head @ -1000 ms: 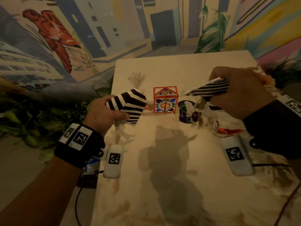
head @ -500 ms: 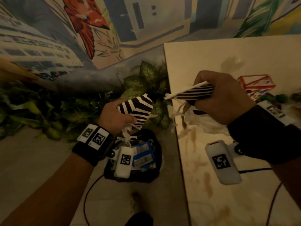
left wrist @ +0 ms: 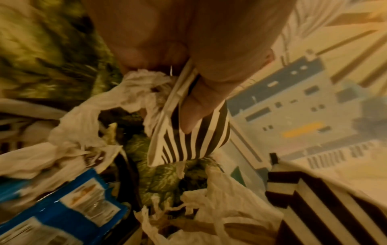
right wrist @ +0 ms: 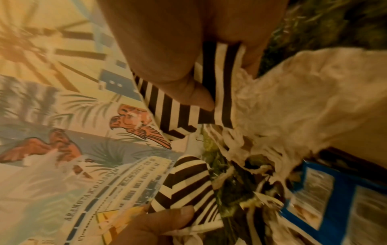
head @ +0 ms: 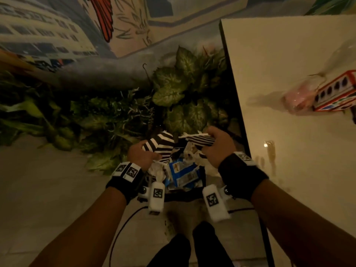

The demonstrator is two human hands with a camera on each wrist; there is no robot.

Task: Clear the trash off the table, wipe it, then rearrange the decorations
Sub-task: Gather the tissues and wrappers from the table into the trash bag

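My left hand (head: 142,155) grips a black-and-white striped paper piece (head: 160,146) together with crumpled white tissue (left wrist: 134,89). My right hand (head: 215,145) pinches a second striped paper piece (head: 200,139) and more crumpled tissue (right wrist: 293,92). Both hands hover over a black trash bin (head: 185,197) on the floor, left of the table. Inside the bin lie a blue wrapper (head: 183,174) and white tissue. In the left wrist view the thumb presses the striped paper (left wrist: 188,137).
The beige table (head: 289,54) stands at the right, with a red patterned box (head: 337,93), a pink wrapped thing (head: 298,97) and a wet spill (head: 269,151) on it. Green leafy plants (head: 183,83) crowd behind the bin below a painted mural wall. My feet are at the bottom.
Both hands carried the striped paper and tissue off the table, leftwards and down, and now hang close together over the bin. The view swung left and down.
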